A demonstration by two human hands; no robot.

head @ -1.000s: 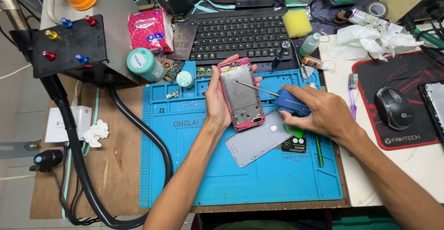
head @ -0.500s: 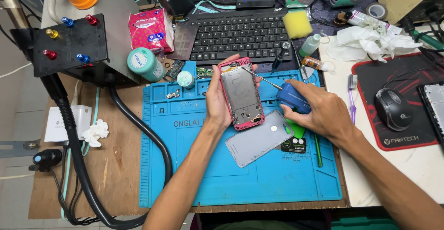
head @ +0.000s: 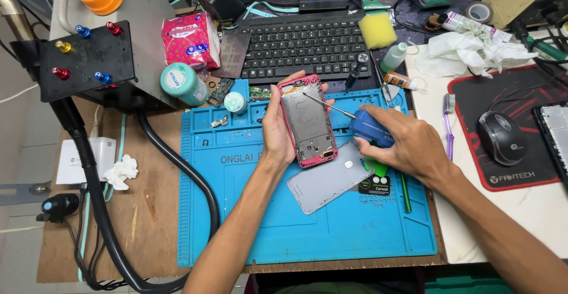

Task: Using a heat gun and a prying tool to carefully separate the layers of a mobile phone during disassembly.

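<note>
Left hand (head: 277,129) fingers curled around the pink-framed opened phone body (head: 308,121), thumb side on its left edge, fingertips (head: 327,100) showing past the right edge; phone held face-up, slightly tilted, just above the blue silicone repair mat (head: 248,211). Right hand (head: 408,146) fingers wrapped tight around a blue-handled screwdriver (head: 370,128), its thin metal shaft (head: 328,105) angling up-left with the tip touching the upper inside of the phone. Both hands gripping, neither spread.

Just below the phone, a grey flat back cover (head: 328,181) lies on the mat, partly under the right hand. Beside it a small black card (head: 374,184) and a green stick tool (head: 405,192). Upper mat: small round teal jar (head: 235,102), bits of circuit board (head: 220,90).

Behind the mat a black keyboard (head: 302,45), yellow sponge (head: 377,29), larger teal tub (head: 182,83), pink tissue pack (head: 190,39). Left: black box with coloured knobs (head: 83,57), thick black hose (head: 171,164) over the wooden tabletop (head: 148,211). Right: black mouse (head: 502,137) on a red-edged mouse pad (head: 532,93), purple toothbrush (head: 448,122), crumpled white tissue (head: 467,48).
</note>
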